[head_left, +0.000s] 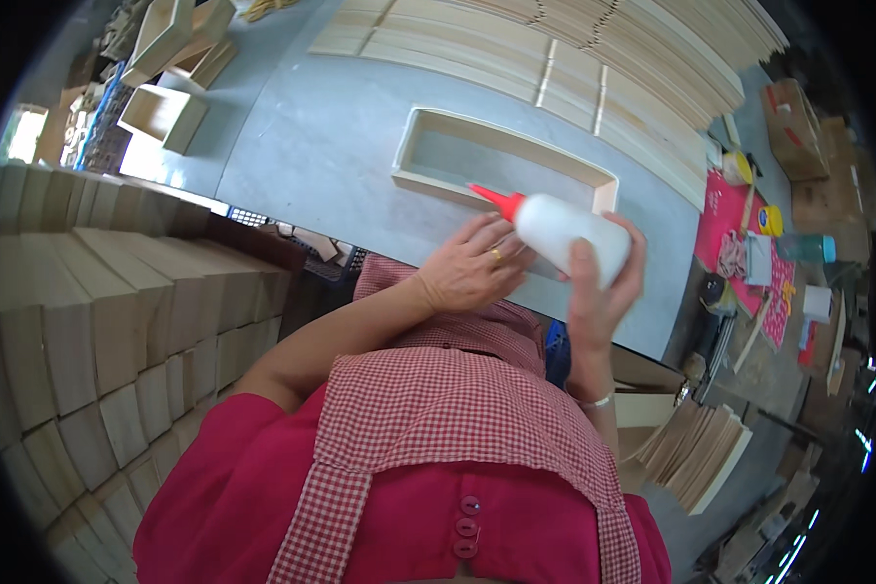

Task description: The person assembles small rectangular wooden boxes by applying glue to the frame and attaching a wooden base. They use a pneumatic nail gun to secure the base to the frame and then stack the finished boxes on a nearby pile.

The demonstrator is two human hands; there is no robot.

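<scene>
Right grip (599, 307): clamped round red-nozzled white plastic bottle (572, 232)
Left grip (472, 268): too hidden to tell
Rectangular pale-wood frame (514, 139): on grey tabletop (307, 146)

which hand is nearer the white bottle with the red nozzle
Right: the right hand grips the white bottle; the left hand is beside its red nozzle, contact unclear.

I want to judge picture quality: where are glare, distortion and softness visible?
Head view: glare whitens the left end of the grey tabletop; head view: stacked wood pieces curve along the dark rim; head view: the white bottle looks fairly clear, while cartons at right look dim and soft.
</scene>
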